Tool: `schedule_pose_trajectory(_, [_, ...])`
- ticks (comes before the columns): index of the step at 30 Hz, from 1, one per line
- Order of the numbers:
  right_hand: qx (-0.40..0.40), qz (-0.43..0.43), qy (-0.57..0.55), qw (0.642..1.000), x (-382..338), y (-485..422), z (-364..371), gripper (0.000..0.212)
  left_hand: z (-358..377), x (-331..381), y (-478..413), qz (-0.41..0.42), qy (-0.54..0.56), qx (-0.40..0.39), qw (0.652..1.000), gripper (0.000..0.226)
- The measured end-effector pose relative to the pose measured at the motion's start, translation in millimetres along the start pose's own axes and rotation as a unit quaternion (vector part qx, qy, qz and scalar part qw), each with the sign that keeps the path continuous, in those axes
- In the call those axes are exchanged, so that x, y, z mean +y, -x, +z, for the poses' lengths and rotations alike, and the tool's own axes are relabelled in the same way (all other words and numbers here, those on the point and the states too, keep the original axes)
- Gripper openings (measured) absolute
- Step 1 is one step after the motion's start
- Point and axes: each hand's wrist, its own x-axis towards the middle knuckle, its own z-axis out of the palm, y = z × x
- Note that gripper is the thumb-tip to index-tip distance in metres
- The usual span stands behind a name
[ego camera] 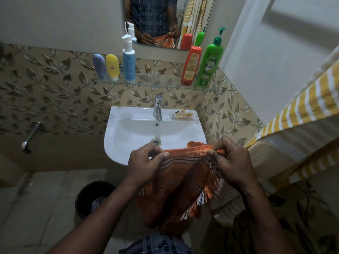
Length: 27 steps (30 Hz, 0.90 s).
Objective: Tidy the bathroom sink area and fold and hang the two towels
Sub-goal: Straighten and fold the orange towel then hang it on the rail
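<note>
We pinch the orange towel [176, 184] by its top edge, left hand [146, 162] and right hand [231, 158]; keep corners matched, edge taut, then fold.

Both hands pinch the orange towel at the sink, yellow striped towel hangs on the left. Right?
No: head view shows the yellow striped towel on the right. Left hand and right hand do pinch the orange towel at the sink.

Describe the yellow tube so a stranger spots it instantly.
Find the glass shelf above the sink. At its left end, the yellow tube stands between a grey-blue tube and a tall pump bottle. Only it is bright yellow, cap downward.
</note>
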Motion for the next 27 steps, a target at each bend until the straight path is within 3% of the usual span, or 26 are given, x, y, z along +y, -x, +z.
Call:
schedule_pose_trajectory(12, [0.01,0.016,0.016,1.0,7,-1,13,0.031,-6,11,3,0.029,-0.033,0.007,0.999,0.008])
schedule_pose_trajectory(16, [-0.049,0.027,0.101,0.993,4,2,22,0.022,0,17,3,0.031,-0.028,-0.028,0.999,0.011])
schedule_pose_trajectory(19, [-0.109,-0.029,0.028,0.993,-10,10,28,0.05,3,25,3,0.063,-0.04,-0.098,0.992,0.013])
schedule_pose_trajectory(21, [-0.155,-0.074,-0.043,0.984,-22,13,35,0.044,5,31,3,0.077,-0.054,-0.139,0.986,0.02])
schedule_pose_trajectory(23, [-0.168,-0.062,-0.074,0.981,-29,17,47,0.021,6,35,3,0.086,-0.058,-0.149,0.983,0.02])
schedule_pose_trajectory(27, [-0.118,0.01,-0.069,0.991,-24,21,65,0.034,2,32,2,0.067,-0.048,-0.126,0.989,0.014])
